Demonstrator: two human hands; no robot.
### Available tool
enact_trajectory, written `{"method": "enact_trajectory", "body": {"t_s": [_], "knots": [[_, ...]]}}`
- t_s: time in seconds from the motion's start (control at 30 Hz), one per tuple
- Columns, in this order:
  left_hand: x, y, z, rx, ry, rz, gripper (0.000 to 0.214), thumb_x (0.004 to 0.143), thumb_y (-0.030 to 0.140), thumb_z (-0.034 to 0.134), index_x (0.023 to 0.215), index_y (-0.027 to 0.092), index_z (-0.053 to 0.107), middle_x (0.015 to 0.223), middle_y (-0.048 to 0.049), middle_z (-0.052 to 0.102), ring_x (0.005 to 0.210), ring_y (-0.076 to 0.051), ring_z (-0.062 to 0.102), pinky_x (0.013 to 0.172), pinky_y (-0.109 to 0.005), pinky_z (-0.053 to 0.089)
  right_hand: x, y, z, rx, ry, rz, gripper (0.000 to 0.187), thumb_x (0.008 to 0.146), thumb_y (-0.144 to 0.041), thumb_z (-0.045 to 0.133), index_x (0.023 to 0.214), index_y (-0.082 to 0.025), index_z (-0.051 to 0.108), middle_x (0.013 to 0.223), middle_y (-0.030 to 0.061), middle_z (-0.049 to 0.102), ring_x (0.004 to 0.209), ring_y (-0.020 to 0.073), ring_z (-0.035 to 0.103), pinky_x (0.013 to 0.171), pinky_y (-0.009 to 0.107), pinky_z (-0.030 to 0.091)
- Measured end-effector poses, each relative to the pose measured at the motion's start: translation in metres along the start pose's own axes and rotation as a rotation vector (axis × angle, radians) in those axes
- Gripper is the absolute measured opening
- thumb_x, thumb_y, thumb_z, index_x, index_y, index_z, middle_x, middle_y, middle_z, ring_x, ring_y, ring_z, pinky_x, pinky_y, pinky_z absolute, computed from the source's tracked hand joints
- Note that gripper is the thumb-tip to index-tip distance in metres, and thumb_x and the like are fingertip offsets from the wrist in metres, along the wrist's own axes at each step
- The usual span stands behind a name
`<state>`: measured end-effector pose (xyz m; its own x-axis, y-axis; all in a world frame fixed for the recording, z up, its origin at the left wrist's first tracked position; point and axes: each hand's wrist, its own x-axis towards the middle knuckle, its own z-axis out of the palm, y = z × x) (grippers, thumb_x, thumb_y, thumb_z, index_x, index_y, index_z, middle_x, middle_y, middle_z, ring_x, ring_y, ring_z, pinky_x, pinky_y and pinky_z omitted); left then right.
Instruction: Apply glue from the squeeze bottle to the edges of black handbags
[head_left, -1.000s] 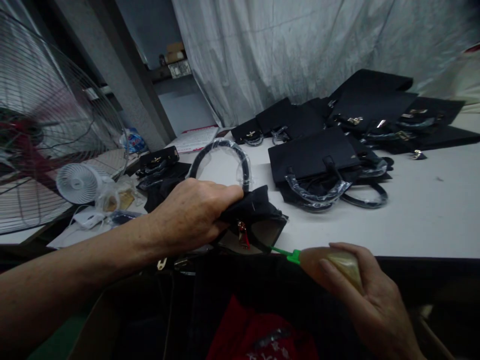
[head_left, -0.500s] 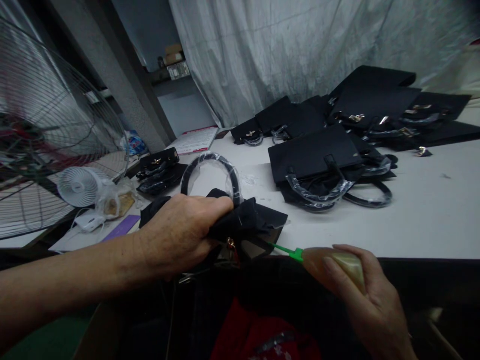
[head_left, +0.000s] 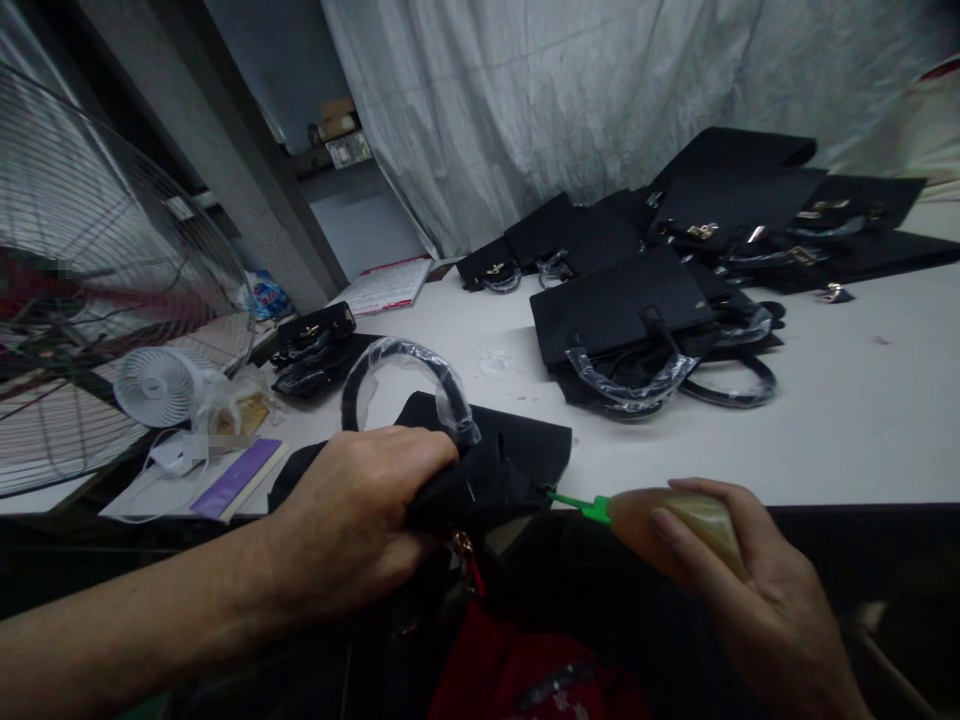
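Observation:
My left hand (head_left: 375, 505) is closed around a black handbag (head_left: 525, 440) at the table's front edge. The bag's curved handle (head_left: 405, 350), wrapped in clear plastic, rises above my knuckles, and a gold metal fitting (head_left: 463, 548) hangs below. In my right hand (head_left: 757, 580) is a squeeze bottle (head_left: 667, 520) of amber-brown stuff, held on its side with fingers wrapped round it. Its thin green nozzle (head_left: 577, 502) points left, and the tip is at the right edge of the bag. Whether the tip touches the material I cannot tell.
More black handbags (head_left: 622, 310) with plastic-wrapped handles lie on the white table (head_left: 480, 310), heaped at the back right. On the left are a large wire-caged fan (head_left: 112, 250), a small white fan (head_left: 150, 385), a purple-edged notebook (head_left: 236, 478) and a small black bag (head_left: 315, 330).
The bag in my left hand has tipped, so its flat panel shows more and its handle sits lower. The bottle's nozzle stays near the bag's edge. The whole view has shifted slightly.

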<state>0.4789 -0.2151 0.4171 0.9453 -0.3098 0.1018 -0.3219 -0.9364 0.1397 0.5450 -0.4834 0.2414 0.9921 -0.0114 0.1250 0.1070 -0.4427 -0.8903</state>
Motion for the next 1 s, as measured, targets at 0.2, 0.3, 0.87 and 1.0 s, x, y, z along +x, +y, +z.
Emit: {"method": "enact_trajectory", "body": {"t_s": [0.2, 0.3, 0.87, 1.0], "knots": [[-0.002, 0.002, 0.012, 0.008, 0.024, 0.052, 0.013, 0.072, 0.006, 0.054, 0.073, 0.019, 0.049, 0.069, 0.0018, 0.056, 0.059, -0.012, 0.048, 0.054, -0.025, 0.03, -0.004, -0.003, -0.002, -0.03, 0.08, -0.01, 0.047, 0.081, -0.067, 0.057, 0.102, -0.025, 0.063, 0.092, 0.005, 0.071, 0.078, 0.0283, 0.067, 0.069, 0.04, 0.053], [-0.002, 0.002, 0.013, 0.008, 0.024, 0.059, 0.013, 0.073, 0.007, 0.053, 0.076, 0.018, 0.052, 0.072, 0.0006, 0.059, 0.063, -0.013, 0.051, 0.056, -0.025, 0.033, -0.006, -0.008, -0.003, 0.026, 0.04, 0.023, 0.045, 0.082, -0.065, 0.057, 0.103, -0.025, 0.063, 0.093, 0.0046, 0.07, 0.08, 0.0281, 0.067, 0.068, 0.038, 0.052], [-0.015, 0.0, 0.021, 0.011, 0.04, 0.103, 0.015, 0.071, 0.005, 0.052, 0.076, 0.019, 0.051, 0.071, 0.0008, 0.057, 0.061, -0.013, 0.049, 0.055, -0.026, 0.032, 0.008, -0.006, -0.01, -0.009, -0.021, -0.033, 0.045, 0.078, -0.064, 0.06, 0.098, -0.023, 0.064, 0.086, 0.0051, 0.071, 0.072, 0.0268, 0.067, 0.063, 0.037, 0.053], [-0.018, -0.002, 0.02, 0.001, 0.037, 0.109, 0.016, 0.071, 0.005, 0.052, 0.077, 0.019, 0.052, 0.069, 0.0009, 0.057, 0.061, -0.014, 0.051, 0.056, -0.026, 0.033, 0.009, -0.014, -0.009, -0.024, -0.027, -0.072, 0.044, 0.079, -0.062, 0.06, 0.097, -0.023, 0.063, 0.085, 0.0053, 0.071, 0.072, 0.0264, 0.067, 0.064, 0.037, 0.053]]}}
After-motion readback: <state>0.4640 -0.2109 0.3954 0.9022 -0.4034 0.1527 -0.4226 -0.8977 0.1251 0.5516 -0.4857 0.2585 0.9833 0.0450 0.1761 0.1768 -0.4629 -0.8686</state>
